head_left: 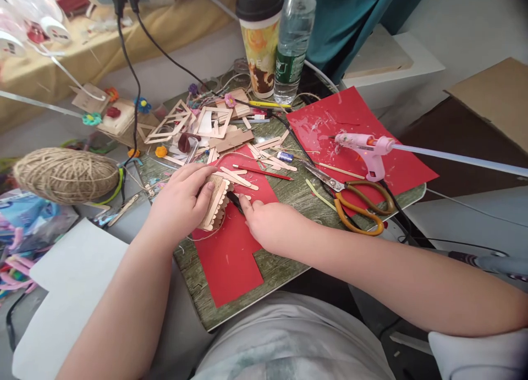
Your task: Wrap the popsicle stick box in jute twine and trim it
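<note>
My left hand [185, 196] is closed around a small craft piece of popsicle sticks [218, 207], wound with twine and edged with a row of rounded stick ends. My right hand [264, 220] grips a slim black tool [235, 202] whose tip meets the right side of that piece; its kind is hard to make out. Beneath both lies a sheet of red paper [231, 275]. Loose popsicle sticks [237, 177] and a red pencil [264, 172] lie just beyond my hands. A strand of twine loops below the piece.
Scissors with orange handles [358, 204] and a pink glue gun [367, 149] on another red sheet [317, 119] lie to the right. A lidded paper cup [259, 44] and water bottle [292, 50] stand behind. A twine ball [66, 174] sits left. Black cables hang at the back.
</note>
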A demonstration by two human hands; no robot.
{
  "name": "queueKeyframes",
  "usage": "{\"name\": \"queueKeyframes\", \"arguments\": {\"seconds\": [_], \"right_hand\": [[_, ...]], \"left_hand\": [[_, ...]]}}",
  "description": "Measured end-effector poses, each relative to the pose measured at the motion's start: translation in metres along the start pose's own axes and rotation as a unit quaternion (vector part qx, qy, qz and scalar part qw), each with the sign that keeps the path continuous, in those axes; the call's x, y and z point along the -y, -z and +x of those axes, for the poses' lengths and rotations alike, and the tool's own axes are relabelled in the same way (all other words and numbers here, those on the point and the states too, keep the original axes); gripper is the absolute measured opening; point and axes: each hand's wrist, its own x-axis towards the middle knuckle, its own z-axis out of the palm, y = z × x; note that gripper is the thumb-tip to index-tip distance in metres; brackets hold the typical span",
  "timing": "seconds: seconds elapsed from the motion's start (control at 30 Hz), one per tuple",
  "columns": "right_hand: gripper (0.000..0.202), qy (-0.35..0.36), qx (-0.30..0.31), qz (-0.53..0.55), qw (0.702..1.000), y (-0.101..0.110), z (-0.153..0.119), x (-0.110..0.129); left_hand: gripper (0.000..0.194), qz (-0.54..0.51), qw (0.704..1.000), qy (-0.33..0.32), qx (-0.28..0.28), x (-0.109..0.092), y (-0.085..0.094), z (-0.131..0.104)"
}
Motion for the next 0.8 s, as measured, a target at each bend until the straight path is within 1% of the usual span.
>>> {"name": "queueKeyframes", "arguments": {"seconds": [0.2, 0.37, 0.5, 0.67, 0.8], "right_hand": [[0.078, -0.019, -0.001, 0.004, 1.000, 0.000, 0.005, 0.006], [0.079, -0.001, -0.006, 0.001, 1.000, -0.001, 0.004, 0.006], [0.079, -0.005, 0.008, -0.008, 1.000, 0.001, 0.002, 0.007], [0.080, 0.000, 0.030, 0.027, 0.999, 0.005, -0.003, 0.015], [0.075, -0.004, 0.020, 0.040, 0.999, 0.005, -0.005, 0.016]], "left_hand": [[0.047, -0.007, 1.000, -0.006, 0.007, -0.001, 0.002, 0.000], [0.048, 0.000, 1.000, 0.001, 0.003, -0.001, 0.002, 0.001], [0.047, 0.000, 1.000, -0.005, 0.005, -0.001, 0.002, 0.001], [0.048, -0.001, 1.000, -0.006, 0.006, 0.000, 0.002, 0.001], [0.047, -0.006, 1.000, -0.012, 0.001, 0.000, 0.002, 0.000]]}}
